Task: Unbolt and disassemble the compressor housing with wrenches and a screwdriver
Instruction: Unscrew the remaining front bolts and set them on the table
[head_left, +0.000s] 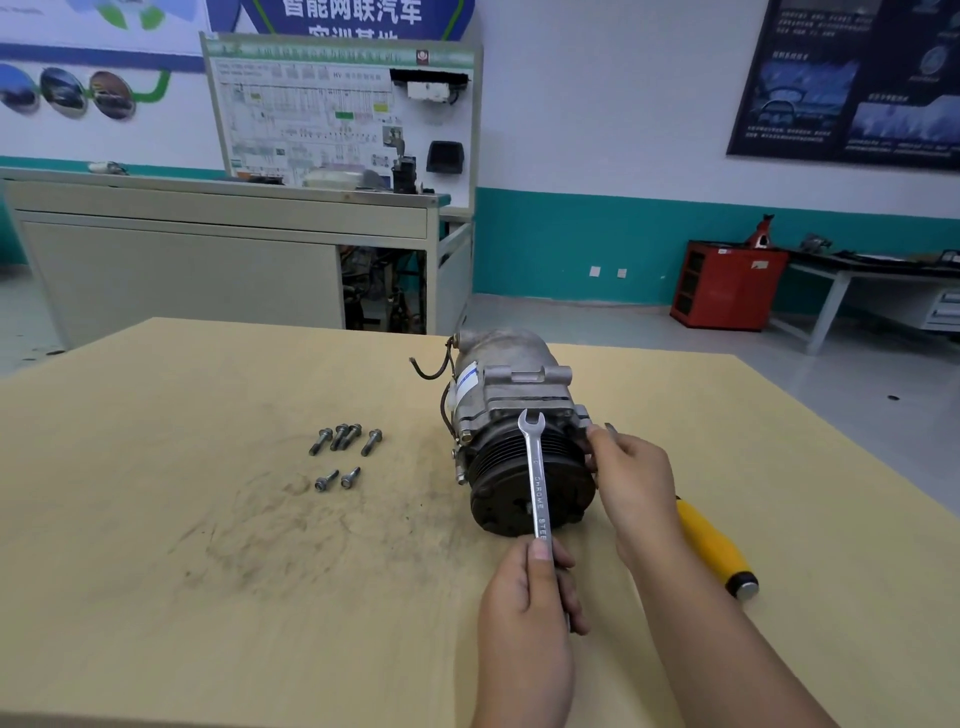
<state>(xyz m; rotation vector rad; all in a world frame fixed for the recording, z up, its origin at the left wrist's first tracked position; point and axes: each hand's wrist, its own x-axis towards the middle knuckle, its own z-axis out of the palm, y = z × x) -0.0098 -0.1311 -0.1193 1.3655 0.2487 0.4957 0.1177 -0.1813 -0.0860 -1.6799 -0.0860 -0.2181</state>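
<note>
The grey compressor (511, 395) lies on its side on the wooden table (208, 571), its black pulley (498, 493) facing me. My left hand (530, 597) grips the lower end of a chrome open-end wrench (535, 467), which stands over the pulley with its jaw up at the housing edge. Against the compressor's right side, my right hand (634, 478) curls round a second metal tool, apparently a wrench; only its tip (610, 428) shows. A yellow-handled screwdriver (717, 551) lies on the table, partly hidden under my right forearm.
Several loose bolts (345, 436) lie left of the compressor, with two more bolts (335, 478) just nearer to me. Behind the table stand a grey workbench (208, 249) and a red cabinet (727, 286). A black wire (431, 371) sticks out of the compressor's left side.
</note>
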